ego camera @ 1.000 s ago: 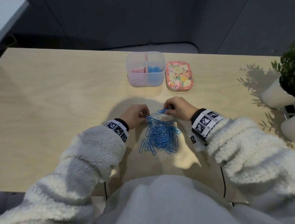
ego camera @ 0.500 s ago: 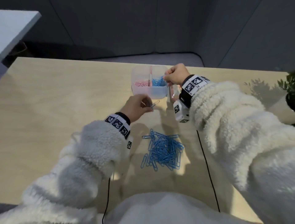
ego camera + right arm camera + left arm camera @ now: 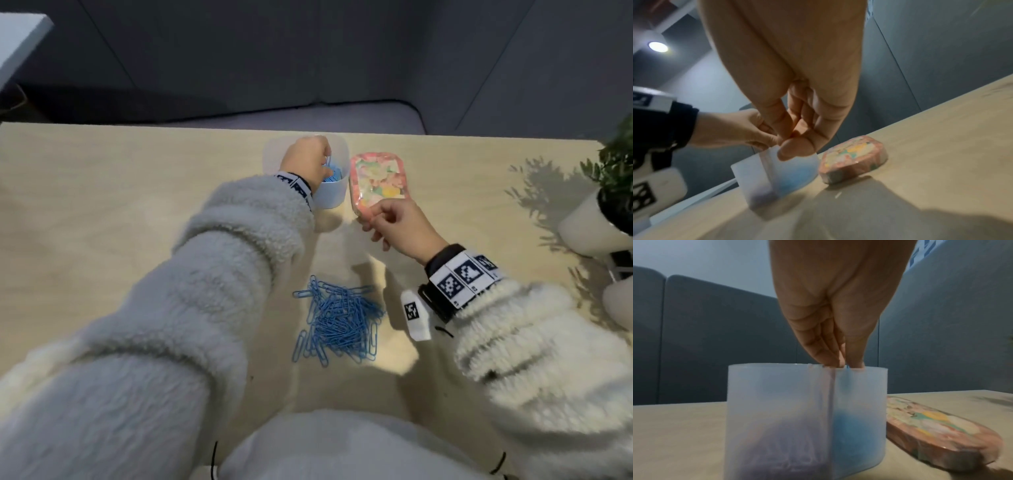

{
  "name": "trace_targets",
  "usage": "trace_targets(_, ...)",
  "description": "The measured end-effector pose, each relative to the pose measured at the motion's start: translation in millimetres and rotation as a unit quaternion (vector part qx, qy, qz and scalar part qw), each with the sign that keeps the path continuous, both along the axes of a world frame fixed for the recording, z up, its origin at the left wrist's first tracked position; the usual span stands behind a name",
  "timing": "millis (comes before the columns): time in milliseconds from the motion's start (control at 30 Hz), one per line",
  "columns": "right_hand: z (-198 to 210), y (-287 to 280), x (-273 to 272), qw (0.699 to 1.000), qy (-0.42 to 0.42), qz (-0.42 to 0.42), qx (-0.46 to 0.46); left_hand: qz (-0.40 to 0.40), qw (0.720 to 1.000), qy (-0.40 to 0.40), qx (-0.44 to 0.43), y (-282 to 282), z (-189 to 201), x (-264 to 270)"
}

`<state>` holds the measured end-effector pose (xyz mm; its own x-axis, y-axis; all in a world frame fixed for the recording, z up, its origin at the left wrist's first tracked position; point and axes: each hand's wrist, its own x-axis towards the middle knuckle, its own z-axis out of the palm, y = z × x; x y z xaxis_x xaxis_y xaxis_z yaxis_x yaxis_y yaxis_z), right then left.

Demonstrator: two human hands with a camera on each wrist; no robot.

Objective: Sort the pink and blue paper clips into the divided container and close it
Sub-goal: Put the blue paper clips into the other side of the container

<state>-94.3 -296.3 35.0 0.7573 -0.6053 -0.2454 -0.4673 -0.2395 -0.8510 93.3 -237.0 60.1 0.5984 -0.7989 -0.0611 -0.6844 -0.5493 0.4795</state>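
Paper clips [image 3: 337, 322], all blue, lie heaped on the near table [image 3: 120, 240], beyond them the right hand [image 3: 399, 224] hovers loosely curled and empty at the near end of the lid [image 3: 376, 174], and farthest the left hand [image 3: 306, 161] pinches one blue clip [image 3: 327, 161] over the right compartment of the divided container [image 3: 330, 197].

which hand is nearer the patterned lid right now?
Right. The right hand hovers at the near end of the patterned lid; the left hand is over the divided container beside it, pinching a blue paper clip.

Lid [image 3: 376, 178] just right of container [image 3: 329, 198]
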Motion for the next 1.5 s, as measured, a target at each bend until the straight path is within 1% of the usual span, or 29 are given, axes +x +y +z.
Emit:
trace_targets(33, -5, 2, -7, 1.000, 0.012, 0.006, -0.001, -0.001, 1.000, 0.004, 0.005, 0, 0, 0)
trace_targets(100, -13, 6, -20, 0.999, 0.038, 0.016, -0.014, -0.009, 1.000, -0.005, -0.012, 4, 3, -2)
trace_targets(167, -20, 10, -33, 0.992, 0.096, 0.059, -0.052, -0.024, 0.997, -0.051, -0.059, 16, -1, -11)
trace_targets(200, -25, 11, -39, 0.984, 0.134, 0.087, -0.079, -0.041, 0.993, -0.079, -0.073, 25, -7, -17)
trace_targets(233, -29, 13, -43, 0.975, 0.166, 0.109, -0.102, -0.072, 0.992, -0.092, -0.056, 35, -13, -23)
trace_targets(267, -32, 17, -46, 0.969, 0.181, 0.124, -0.118, -0.117, 0.991, -0.072, 0.004, 48, -19, -30)
trace_targets(333, -37, 26, -46, 0.967, 0.171, 0.130, -0.137, -0.206, 0.968, -0.027, 0.143, 72, -31, -42)
trace_targets(367, -39, 31, -43, 0.967, 0.165, 0.130, -0.142, -0.227, 0.957, -0.014, 0.178, 82, -38, -45)
trace_targets(400, -40, 36, -41, 0.967, 0.160, 0.136, -0.145, -0.232, 0.952, 0.006, 0.198, 91, -42, -49)
trace_targets(467, -42, 46, -33, 0.964, 0.152, 0.164, -0.147, -0.223, 0.950, 0.053, 0.212, 105, -52, -54)
trace_targets(533, -43, 58, -27, 0.959, 0.147, 0.193, -0.143, -0.217, 0.948, 0.071, 0.224, 115, -58, -59)
trace_targets(667, -40, 78, -19, 0.940, 0.178, 0.243, -0.164, -0.217, 0.959, 0.018, 0.182, 123, -61, -69)
trace_targets(767, -41, 90, -18, 0.928, 0.201, 0.237, -0.205, -0.210, 0.963, -0.004, 0.167, 127, -63, -76)
trace_targets(833, -44, 96, -19, 0.935, 0.194, 0.212, -0.209, -0.205, 0.964, -0.010, 0.170, 131, -65, -79)
trace_targets(900, -44, 98, -18, 0.947, 0.177, 0.186, -0.193, -0.200, 0.965, -0.017, 0.168, 135, -65, -81)
trace_targets(967, -43, 96, -16, 0.953, 0.175, 0.179, -0.173, -0.207, 0.964, -0.031, 0.164, 138, -66, -84)
trace_targets(1033, -41, 92, -14, 0.953, 0.182, 0.184, -0.159, -0.223, 0.957, -0.062, 0.172, 139, -68, -86)
trace_targets(1133, -39, 84, -12, 0.955, 0.186, 0.190, -0.134, -0.246, 0.936, -0.134, 0.211, 137, -67, -89)
trace_targets(1200, -37, 76, -13, 0.960, 0.176, 0.186, -0.118, -0.257, 0.925, -0.156, 0.234, 134, -64, -89)
trace_targets(1300, -26, 61, -13, 0.967, 0.159, 0.170, -0.102, -0.255, 0.924, -0.152, 0.241, 133, -60, -86)
trace_targets(1367, -15, 48, -11, 0.971, 0.151, 0.161, -0.094, -0.245, 0.931, -0.138, 0.233, 135, -60, -84)
trace_targets(1500, 10, 18, 5, 0.988, 0.107, 0.107, -0.030, -0.225, 0.946, -0.103, 0.208, 137, -62, -79)
